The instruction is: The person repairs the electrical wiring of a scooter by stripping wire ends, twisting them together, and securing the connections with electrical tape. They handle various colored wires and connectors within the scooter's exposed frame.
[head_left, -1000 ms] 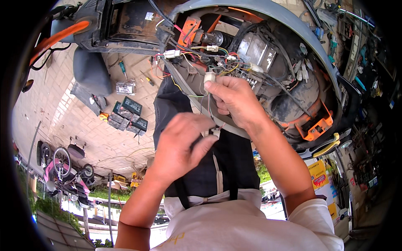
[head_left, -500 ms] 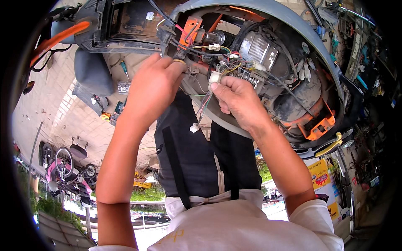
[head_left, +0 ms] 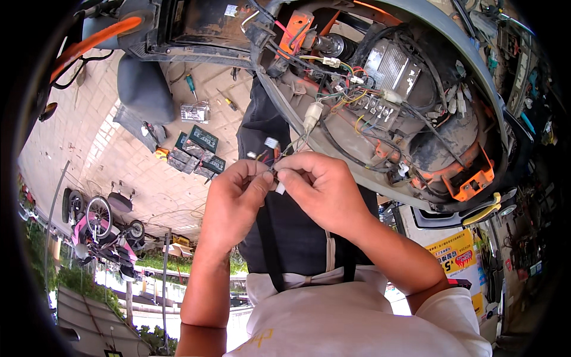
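My left hand point(head_left: 241, 193) and my right hand point(head_left: 312, 190) meet above my legs, both with thumb and forefinger pinched on thin coloured wires point(head_left: 272, 171). Small connectors hang among these wires, partly hidden by my fingers. A white plug point(head_left: 312, 114) lies just above, beside the open scooter body point(head_left: 285, 101). Inside the body are a finned silver controller point(head_left: 386, 68), a terminal block point(head_left: 377, 110), tangled wiring and orange frame brackets point(head_left: 470, 181).
A dark seat point(head_left: 146, 89), battery packs point(head_left: 196, 149), a screwdriver point(head_left: 191, 86) and a yellow-handled tool point(head_left: 229, 102) lie on the paving at left. A pink two-wheeler point(head_left: 107, 244) is farther off. Many tools point(head_left: 523, 101) line the right side.
My right hand has left the white plug and moved down; my left hand has come back down from the frame beside the orange bracket. Both hands now meet on the wires.
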### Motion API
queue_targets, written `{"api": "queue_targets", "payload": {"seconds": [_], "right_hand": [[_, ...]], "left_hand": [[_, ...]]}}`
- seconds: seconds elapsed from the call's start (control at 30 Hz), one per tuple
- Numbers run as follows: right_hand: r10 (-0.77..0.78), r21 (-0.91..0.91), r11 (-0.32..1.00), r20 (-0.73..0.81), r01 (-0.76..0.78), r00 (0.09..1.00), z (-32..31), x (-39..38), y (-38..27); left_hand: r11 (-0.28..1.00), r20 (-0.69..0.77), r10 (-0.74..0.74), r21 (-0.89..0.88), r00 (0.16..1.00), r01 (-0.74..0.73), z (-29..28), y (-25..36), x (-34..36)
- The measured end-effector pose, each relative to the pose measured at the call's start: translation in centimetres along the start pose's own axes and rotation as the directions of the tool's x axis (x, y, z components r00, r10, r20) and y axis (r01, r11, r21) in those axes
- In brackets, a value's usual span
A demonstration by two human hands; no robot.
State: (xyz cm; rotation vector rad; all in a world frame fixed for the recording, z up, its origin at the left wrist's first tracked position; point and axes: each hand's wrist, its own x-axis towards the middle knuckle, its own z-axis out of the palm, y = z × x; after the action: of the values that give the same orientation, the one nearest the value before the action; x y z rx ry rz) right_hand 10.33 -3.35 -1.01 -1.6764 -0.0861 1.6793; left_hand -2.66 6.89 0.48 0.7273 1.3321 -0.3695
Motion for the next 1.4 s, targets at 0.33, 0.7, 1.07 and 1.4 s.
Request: {"api": "queue_targets", "payload": {"seconds": [0.33, 0.7, 1.07, 1.4], "right_hand": [[0.262, 0.309, 0.906, 0.132, -0.290, 0.956, -1.1, -0.9, -0.3], [0.347, 0.478, 0.810, 0.078, -0.340, 0.935, -0.5, -1.3, 0.1], [0.296, 0.465, 0.836, 0.063, -0.290, 0.953, -0.3, -1.5, 0.4], [0.286, 0.389, 0.876, 0.059, -0.286, 0.956, -0.4, -1.3, 0.8]], "left_hand": [[0.974, 0.118, -0.015, -0.221, 0.993, 0.041, 0.6, -1.3, -0.8], [0.988, 0.010, 0.076, -0.137, 0.997, -0.074, 1.5, -1.0, -1.1], [0.990, -0.005, 0.144, 0.005, 0.990, -0.144, 1.9, -1.2, -1.4], [0.912, -0.047, 0.331, 0.273, 0.943, -0.306, 1.7, -1.8, -1.4]]}}
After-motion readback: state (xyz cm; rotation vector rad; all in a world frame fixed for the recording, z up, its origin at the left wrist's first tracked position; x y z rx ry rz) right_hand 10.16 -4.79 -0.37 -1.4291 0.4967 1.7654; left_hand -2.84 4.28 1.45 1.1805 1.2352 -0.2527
